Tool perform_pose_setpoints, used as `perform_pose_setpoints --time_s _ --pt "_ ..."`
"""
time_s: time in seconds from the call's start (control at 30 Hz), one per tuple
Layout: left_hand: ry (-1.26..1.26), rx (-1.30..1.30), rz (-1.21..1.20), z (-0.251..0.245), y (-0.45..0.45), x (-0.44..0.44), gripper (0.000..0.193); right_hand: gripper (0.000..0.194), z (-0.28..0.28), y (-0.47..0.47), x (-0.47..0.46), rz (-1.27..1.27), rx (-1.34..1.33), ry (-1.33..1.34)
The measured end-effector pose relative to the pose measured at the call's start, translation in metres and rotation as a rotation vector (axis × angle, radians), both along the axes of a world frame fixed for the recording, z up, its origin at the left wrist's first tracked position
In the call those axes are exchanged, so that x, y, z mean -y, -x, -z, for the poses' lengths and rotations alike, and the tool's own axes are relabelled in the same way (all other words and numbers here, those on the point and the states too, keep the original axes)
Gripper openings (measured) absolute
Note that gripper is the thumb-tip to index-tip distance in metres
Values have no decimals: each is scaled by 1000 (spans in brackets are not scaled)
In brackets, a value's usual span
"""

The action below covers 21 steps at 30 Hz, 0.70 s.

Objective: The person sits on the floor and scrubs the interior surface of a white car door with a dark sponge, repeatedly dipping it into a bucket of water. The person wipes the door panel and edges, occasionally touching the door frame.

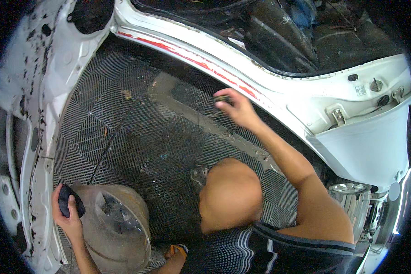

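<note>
My left hand [67, 214], at the lower left, grips a dark, soft-looking lump [70, 201], possibly a sponge or wadded cloth. It is over the rim side of a large, dirty, translucent plastic bucket [99, 243], which holds dark, glinting contents that I cannot make out. My right hand [239, 108] pinches a small dark block [223, 99] between thumb and fingers. Beside those fingers runs the white door sill of a car body [191, 56], with a long, uneven red patch [205, 64] along its side. I cannot tell whether the block touches the sill.
A white car body panel [42, 102] with holes and black marks stands left. On the right, a pale fender [366, 150] adjoins a pillar with brackets [337, 114]. Dark grille floor tiles [123, 137] carry a grey muddy strip [205, 123]. My bare knee [233, 195] is raised between my arms.
</note>
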<state>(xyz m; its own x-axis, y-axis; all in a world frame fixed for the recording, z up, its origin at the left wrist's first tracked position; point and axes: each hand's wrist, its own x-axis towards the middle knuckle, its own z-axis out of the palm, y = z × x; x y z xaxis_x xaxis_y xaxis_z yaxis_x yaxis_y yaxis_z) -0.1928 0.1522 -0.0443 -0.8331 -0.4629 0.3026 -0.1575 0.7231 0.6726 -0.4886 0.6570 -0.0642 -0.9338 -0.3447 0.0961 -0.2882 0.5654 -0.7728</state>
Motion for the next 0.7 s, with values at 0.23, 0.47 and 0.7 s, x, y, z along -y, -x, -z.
perform_pose_setpoints --time_s 0.23,0.47,0.7 --pt "172 42 133 5 47 -14 36 18 -13 19 -136 95 -537 -675" --pt "163 19 82 20 53 -11 36 16 -3 40 -156 68 -900 -830" --pt "37 68 -12 22 53 1 36 24 4 53 -140 133 -867 -811"
